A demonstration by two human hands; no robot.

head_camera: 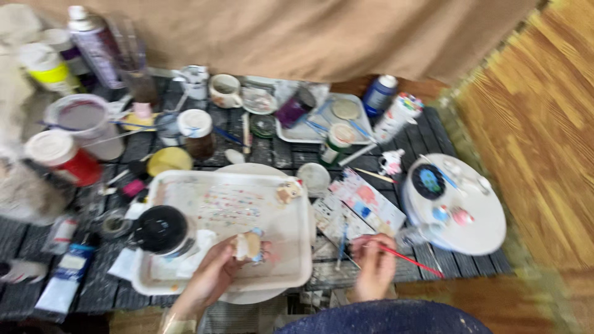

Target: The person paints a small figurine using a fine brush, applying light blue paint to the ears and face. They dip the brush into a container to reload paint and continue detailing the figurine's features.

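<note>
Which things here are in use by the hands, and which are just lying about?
In use:
left hand holding a small figurine
right hand holding a red brush
white tray under the figurine

Lying about:
spray can
red jar
mug
blue bottle
round plate
paint tube

Crowded low table, little free room.
Open patch: middle of white tray (185,185), btwn black-lidded jar (162,230) and small figurine (288,190); jars, cups, spray can (94,43) block the back; round white plate (476,232) blocks right side.
</note>
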